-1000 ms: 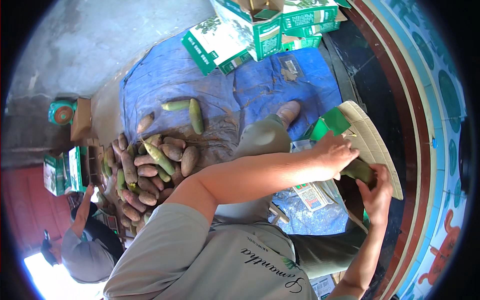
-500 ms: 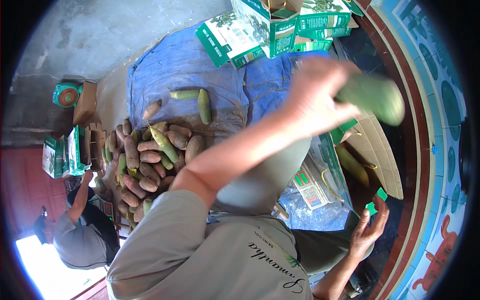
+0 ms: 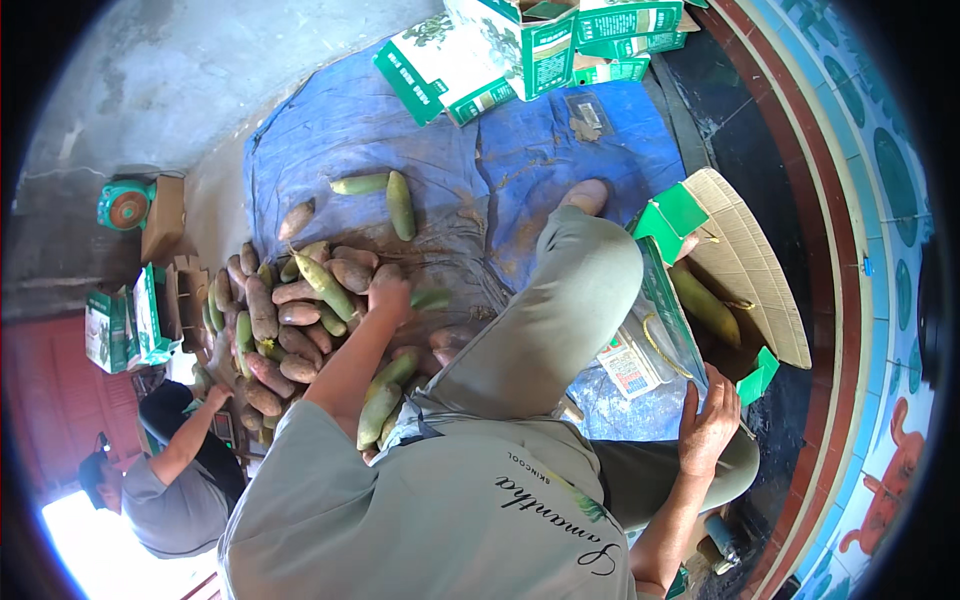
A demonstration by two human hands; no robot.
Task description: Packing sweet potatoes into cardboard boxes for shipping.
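The left hand (image 3: 388,292) rests palm-down on the pile of fruits (image 3: 290,320), fingers curled over a brownish one at the pile's right edge; whether it grips that fruit cannot be told. A green fruit (image 3: 432,297) lies just beside the hand, to its right. The pile sits on a blue tarp (image 3: 520,160) spread over the floor. The right hand (image 3: 708,425), fingers spread and holding nothing, rests on the rim of an open carton (image 3: 745,265) with green fruits (image 3: 705,305) inside. Green-and-white boxes (image 3: 520,45) lie at the tarp's far end. Another person (image 3: 165,480) crouches at lower left.
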